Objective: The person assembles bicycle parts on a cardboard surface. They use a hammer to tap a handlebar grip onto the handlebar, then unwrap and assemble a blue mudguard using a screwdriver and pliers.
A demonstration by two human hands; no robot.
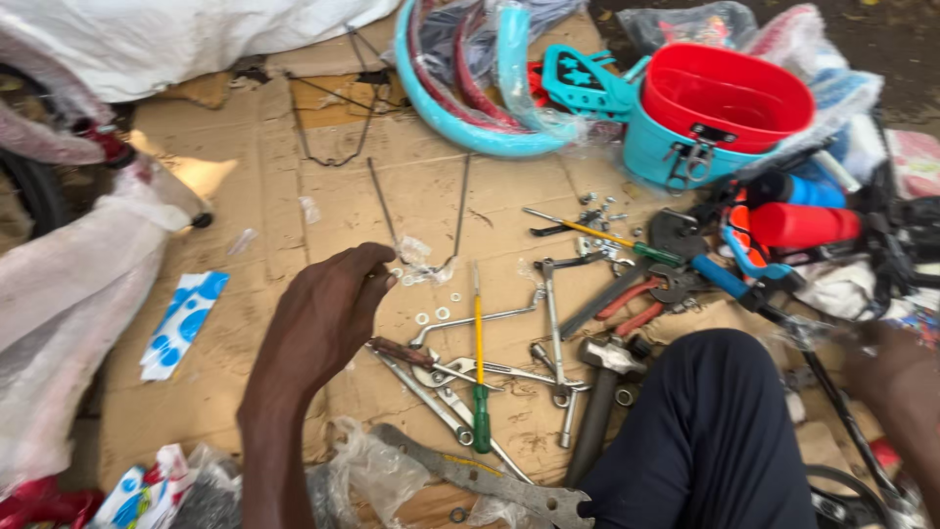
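Head view: our left hand (328,309) pinched a washer (396,273) (small, light, slippery, we judged); best gripped by its rim.

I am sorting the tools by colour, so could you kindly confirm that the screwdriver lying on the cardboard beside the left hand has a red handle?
Not quite: the head view shows that the screwdriver lying on the cardboard beside the left hand has a green handle with a yellow shaft.
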